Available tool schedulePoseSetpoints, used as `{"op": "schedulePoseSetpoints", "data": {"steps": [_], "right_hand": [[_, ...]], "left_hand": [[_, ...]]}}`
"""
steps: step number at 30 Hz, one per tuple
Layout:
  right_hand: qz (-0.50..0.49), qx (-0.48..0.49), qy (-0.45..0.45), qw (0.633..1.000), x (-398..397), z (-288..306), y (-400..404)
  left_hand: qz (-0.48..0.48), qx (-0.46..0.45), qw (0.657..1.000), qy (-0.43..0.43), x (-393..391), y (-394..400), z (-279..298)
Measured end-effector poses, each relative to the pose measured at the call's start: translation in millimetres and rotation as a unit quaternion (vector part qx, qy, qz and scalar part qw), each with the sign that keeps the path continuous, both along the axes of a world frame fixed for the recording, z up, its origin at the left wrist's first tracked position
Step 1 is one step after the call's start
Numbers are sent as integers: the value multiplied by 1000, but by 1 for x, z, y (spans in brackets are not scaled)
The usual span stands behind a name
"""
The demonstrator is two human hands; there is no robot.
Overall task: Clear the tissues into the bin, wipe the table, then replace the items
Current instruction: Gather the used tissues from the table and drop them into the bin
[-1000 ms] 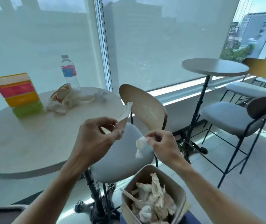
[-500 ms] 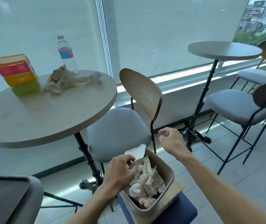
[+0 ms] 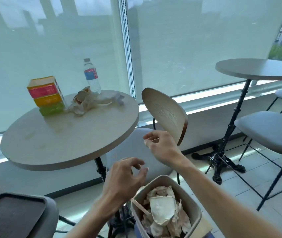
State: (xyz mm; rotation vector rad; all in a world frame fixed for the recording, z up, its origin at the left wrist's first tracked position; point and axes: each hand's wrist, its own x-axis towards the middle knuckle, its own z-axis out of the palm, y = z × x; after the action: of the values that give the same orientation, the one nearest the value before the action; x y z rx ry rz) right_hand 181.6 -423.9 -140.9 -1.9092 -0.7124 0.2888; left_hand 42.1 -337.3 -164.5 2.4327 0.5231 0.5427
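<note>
While poised just above and left of the bin (image 3: 159, 177), holds nothing: left hand (image 3: 124, 179), fingers spread loose and wide. Hovers higher and further forward, off the right rim of the tabletop (image 3: 59, 140): right hand (image 3: 160, 145), fingers curled in, thumb close to forefinger. Cannot tell whether pinching a pale scrap at the tips or empty.

Must look up and to the left from both hands for the tissues (image 3: 88, 103): heaped on the far side of the tabletop, near the window, touching or just beside the stacked boxes (image 3: 47, 97) and just in front of the bottle (image 3: 91, 76). Runs left to right along the far rim, from the boxes toward one separate crumple (image 3: 119, 98) near the right edge. Includes what looks like a paper cup or lid; too blurred to say.

Seems to favour the right hand for the reach: well forward, beside the tabletop's right rim, nearest to the crumple. Leaves the boxes' end of the heap to the left hand, lower and closer to the body, with a longer way across the bare tabletop. Calls for a reach away from the body and leftward, then a carry back down to the bin, low beside the chair (image 3: 164, 114). Risks nudging the bottle, upright just behind the heap.
</note>
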Motion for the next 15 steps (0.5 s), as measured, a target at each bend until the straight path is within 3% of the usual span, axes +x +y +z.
{"op": "schedulePoseSetpoints", "data": {"steps": [7,15], "right_hand": [[20,56,-46,997,5,44,78],[1,19,-97,995,41,64,156]], "left_hand": [[48,63,994,-71,-2,89,77],[136,114,983,-51,22,229,88]]}}
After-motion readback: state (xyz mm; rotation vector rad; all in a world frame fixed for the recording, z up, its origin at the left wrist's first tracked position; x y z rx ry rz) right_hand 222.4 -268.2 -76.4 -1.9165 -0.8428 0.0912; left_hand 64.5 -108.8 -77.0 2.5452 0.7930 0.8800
